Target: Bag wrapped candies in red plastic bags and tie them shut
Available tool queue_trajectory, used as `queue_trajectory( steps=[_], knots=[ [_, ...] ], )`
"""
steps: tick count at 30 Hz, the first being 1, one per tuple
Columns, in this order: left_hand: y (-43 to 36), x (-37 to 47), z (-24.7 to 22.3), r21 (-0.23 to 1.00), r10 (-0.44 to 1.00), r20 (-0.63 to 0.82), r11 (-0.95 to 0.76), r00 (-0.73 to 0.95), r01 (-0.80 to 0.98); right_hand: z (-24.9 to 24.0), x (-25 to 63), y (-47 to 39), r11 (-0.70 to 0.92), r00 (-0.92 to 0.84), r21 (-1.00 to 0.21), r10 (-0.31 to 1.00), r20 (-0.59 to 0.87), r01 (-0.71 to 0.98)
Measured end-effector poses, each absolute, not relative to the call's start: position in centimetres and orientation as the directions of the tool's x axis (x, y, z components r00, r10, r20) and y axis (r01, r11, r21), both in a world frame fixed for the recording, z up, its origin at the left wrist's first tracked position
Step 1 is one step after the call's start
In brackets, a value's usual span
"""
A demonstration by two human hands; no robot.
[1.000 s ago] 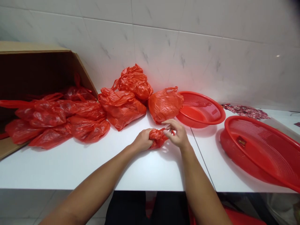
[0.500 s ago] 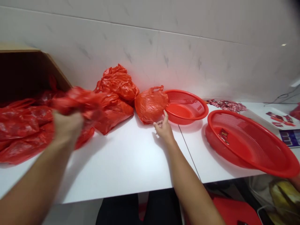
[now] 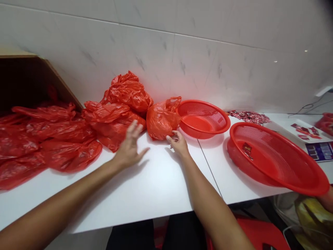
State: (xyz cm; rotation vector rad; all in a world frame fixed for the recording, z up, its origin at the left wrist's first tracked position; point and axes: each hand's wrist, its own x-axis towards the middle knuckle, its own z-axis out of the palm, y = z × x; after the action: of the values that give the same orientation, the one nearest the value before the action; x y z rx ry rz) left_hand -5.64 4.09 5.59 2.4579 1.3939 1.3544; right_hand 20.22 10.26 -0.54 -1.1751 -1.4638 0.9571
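Observation:
My left hand (image 3: 130, 147) is over the white table with its fingers spread, holding nothing. Just behind it lies a red plastic bag (image 3: 109, 121), slumped against another full red bag (image 3: 130, 92) at the wall. My right hand (image 3: 179, 144) is at the lower right side of a rounded red plastic bag (image 3: 161, 119) whose handle loops stick up. Its thumb and fingers are curved apart, close to the bag or touching it; I cannot tell which. More red plastic bags (image 3: 59, 139) are heaped at the left, partly inside a cardboard box (image 3: 61, 83).
A red plastic basket (image 3: 203, 130) stands beside the rounded bag. A larger red basket (image 3: 281, 156), with small wrapped packets (image 3: 247, 150) inside, sits at the right. Behind it are red-and-white wrappers (image 3: 249, 117) and a white tray (image 3: 293, 130). A person's hand (image 3: 326, 199) shows at the right edge.
My left hand has let go of a red bag, which now rests on the pile, and has moved right with fingers spread. My right hand has stayed near the rounded bag.

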Motion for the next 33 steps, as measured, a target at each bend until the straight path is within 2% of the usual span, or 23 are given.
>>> queue_trajectory(
  steps=[2,7,9,11,14,16,18,20,24,27,31,33],
  knots=[
    [4.3,-3.1,3.3,0.395,0.744,0.598,-0.598,0.298,0.697,0.0,20.6,9.9,0.298,-0.07,-0.93,0.955,0.289,0.217],
    [6.3,-0.3,-0.2,0.605,0.844,0.535,-0.392,0.01,0.693,2.1,20.3,7.9,0.54,-0.271,-0.804,0.836,0.477,0.25],
    [6.8,-0.8,-0.6,0.638,0.857,0.514,-0.354,-0.036,0.684,2.5,19.9,7.2,0.626,-0.356,-0.733,0.77,0.529,0.265],
    [6.9,-1.5,-0.6,0.658,0.862,0.501,-0.324,-0.074,0.68,2.6,19.6,6.7,0.652,-0.351,-0.714,0.751,0.56,0.257],
    [6.6,-1.9,-0.6,0.694,0.873,0.471,-0.278,-0.126,0.664,2.9,19.9,6.5,0.616,-0.131,-0.75,0.786,0.604,0.242],
    [6.4,-1.9,-0.6,0.708,0.883,0.45,-0.259,-0.137,0.657,3.4,20.4,6.8,0.56,0.096,-0.778,0.791,0.604,0.285],
    [6.3,-1.7,-0.7,0.713,0.887,0.44,-0.252,-0.138,0.654,4.5,20.7,7.6,0.491,0.222,-0.792,0.78,0.585,0.364],
    [6.4,-1.6,-0.9,0.718,0.888,0.439,-0.252,-0.14,0.649,5.9,20.5,8.9,0.461,0.172,-0.757,0.791,0.587,0.463],
    [6.6,-1.6,-1.3,0.724,0.885,0.441,-0.255,-0.146,0.641,8.3,18.1,12.0,0.46,-0.137,-0.557,0.84,0.524,0.691],
    [6.5,-1.7,-1.5,0.741,0.896,0.417,-0.237,-0.153,0.629,8.8,15.9,13.8,0.334,-0.149,-0.477,0.911,0.384,0.813],
    [6.3,-1.7,-1.2,0.765,0.907,0.388,-0.217,-0.165,0.606,9.5,15.7,14.5,0.285,-0.091,-0.521,0.926,0.367,0.805],
    [6.1,-1.6,-1.1,0.772,0.914,0.37,-0.204,-0.165,0.603,10.7,17.1,14.1,0.316,-0.046,-0.626,0.912,0.407,0.713]
  ],
)
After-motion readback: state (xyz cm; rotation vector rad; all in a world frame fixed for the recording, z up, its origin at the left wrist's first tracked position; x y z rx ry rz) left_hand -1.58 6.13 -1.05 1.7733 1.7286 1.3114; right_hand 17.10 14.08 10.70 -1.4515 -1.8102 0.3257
